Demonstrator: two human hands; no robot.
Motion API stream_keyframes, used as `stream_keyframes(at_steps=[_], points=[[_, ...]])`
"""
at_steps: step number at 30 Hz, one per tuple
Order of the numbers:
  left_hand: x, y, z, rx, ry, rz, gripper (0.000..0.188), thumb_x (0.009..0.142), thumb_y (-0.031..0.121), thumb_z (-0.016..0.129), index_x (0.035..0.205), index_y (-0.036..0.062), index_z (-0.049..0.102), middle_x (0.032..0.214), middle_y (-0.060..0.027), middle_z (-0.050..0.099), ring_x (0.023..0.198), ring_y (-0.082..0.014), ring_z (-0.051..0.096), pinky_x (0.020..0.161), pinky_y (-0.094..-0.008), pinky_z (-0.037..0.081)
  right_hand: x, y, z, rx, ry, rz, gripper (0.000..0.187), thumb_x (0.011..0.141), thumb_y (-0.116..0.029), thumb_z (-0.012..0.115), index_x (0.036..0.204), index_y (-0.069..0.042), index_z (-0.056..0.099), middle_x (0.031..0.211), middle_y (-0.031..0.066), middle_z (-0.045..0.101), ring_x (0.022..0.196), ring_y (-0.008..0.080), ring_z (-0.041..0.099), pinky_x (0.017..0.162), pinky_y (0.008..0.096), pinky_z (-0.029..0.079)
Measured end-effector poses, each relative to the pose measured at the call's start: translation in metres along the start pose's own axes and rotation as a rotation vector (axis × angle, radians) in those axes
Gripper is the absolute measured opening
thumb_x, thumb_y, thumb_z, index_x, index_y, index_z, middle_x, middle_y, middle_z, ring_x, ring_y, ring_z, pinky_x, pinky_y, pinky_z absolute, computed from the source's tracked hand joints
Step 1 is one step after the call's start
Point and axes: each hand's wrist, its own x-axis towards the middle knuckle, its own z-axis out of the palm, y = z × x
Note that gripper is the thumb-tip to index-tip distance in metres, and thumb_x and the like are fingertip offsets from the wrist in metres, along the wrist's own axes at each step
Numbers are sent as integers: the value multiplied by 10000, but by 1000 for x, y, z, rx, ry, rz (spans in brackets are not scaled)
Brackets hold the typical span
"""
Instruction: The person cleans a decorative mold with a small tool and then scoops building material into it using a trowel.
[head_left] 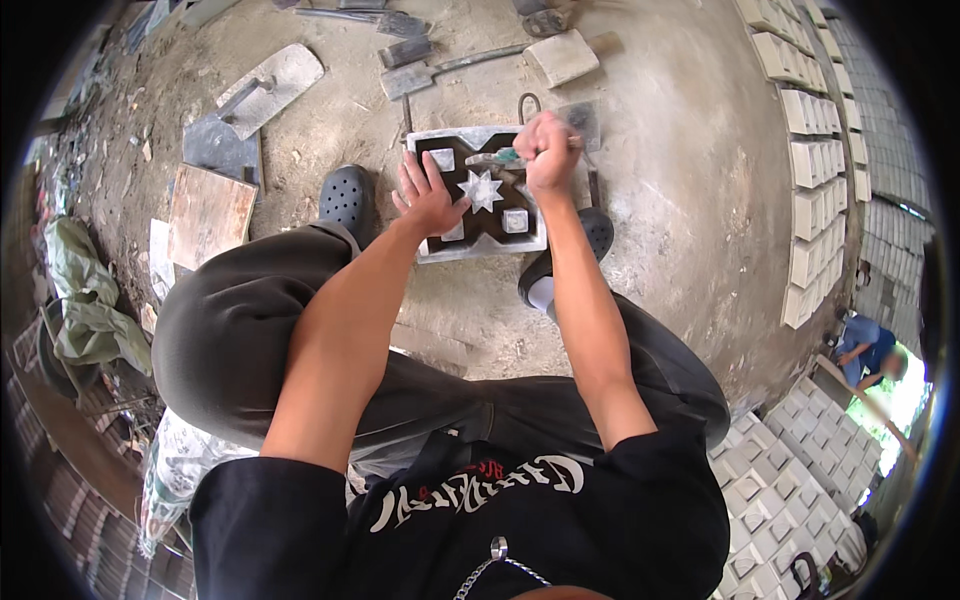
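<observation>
A square metal mould (465, 134) lies on the ground between my feet, with dark material inside. A pale star-shaped piece (481, 190) stands at its middle, and small square blocks (515, 221) sit near the corners. My left hand (428, 200) lies spread over the mould's left side, fingers stretched and holding nothing. In a closed fist above the mould's upper right, my right hand (549, 152) grips a small tool (492, 158) with a green part and a flat greyish end pointing left over the mould. Motion blur and my fingers hide its exact kind.
A plastering float (270, 90), grey plate (222, 146) and wooden board (211, 215) lie left. Beyond the mould are a long-handled tool (480, 58) and pale block (562, 58). Pale blocks (812, 165) line the right; a person (866, 345) crouches at far right.
</observation>
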Motion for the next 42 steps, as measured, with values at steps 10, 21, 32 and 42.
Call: stream_keyframes(at_steps=[10, 21, 32, 42], points=[[2, -2, 3, 9, -12, 6, 1152, 796, 584, 617, 1456, 66, -172, 1501, -235, -241, 1400, -423, -169, 1048, -667, 133, 6, -40, 3, -39, -118, -84, 480, 960, -219, 505, 534, -81, 333, 479, -7, 357, 408, 79, 318, 390, 259, 237], [2, 1, -1, 42, -66, -8, 1164, 798, 586, 608, 1444, 41, -191, 1488, -252, -261, 1393, -430, -188, 1045, -675, 127, -24, 22, -2, -581, -49, -25, 426, 908, -216, 528, 560, 13, 441, 473, 1, 344, 473, 69, 343, 445, 312, 276], [3, -1, 1, 14, -21, 10, 1155, 795, 567, 619, 1451, 51, -179, 1496, -245, -244, 1398, -433, -166, 1043, -678, 115, -11, 24, 3, -604, -20, -19, 367, 885, -193, 499, 601, 20, 407, 490, 54, 303, 483, 75, 328, 448, 319, 269], [0, -3, 3, -11, 17, 35, 1149, 796, 569, 623, 1455, 55, -166, 1495, -255, -237, 1396, -436, -167, 1032, -685, 151, -3, 29, -1, -449, 71, -35, 367, 880, -150, 457, 550, -7, 380, 488, -9, 375, 481, 56, 356, 448, 285, 268]])
